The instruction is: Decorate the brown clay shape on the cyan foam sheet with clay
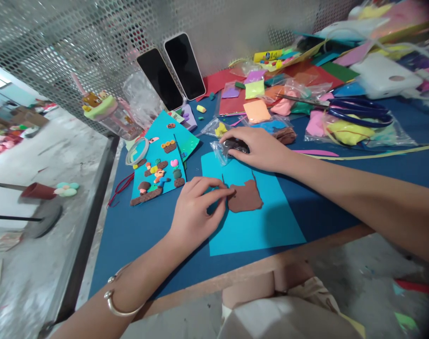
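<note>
Perforated metal sheeting [76,42] is backing the far side of a blue-covered bench [130,235], and two dark phones [172,70] are leaning against it. On a light blue paper sheet [264,226] lying near the front edge, a flat patch of brown clay [246,197] is sitting toward the sheet's far left part. The left hand [195,207] is resting on the left edge of that sheet, its thumb and forefinger pressing together at the clay's left edge, pinching a small bit there; a silver bangle [117,301] is circling the wrist. The right hand [260,148] is lying palm down just beyond the sheet, fingers curling over a small clear plastic bag [223,150] holding dark clay. To the left, a teal card [161,160] is carrying small clay figures, with a roll of tape [137,150] touching its far left corner. Farther right, blue-handled scissors [359,110] are lying among bags of coloured clay [348,132] and scattered paper scraps.
</note>
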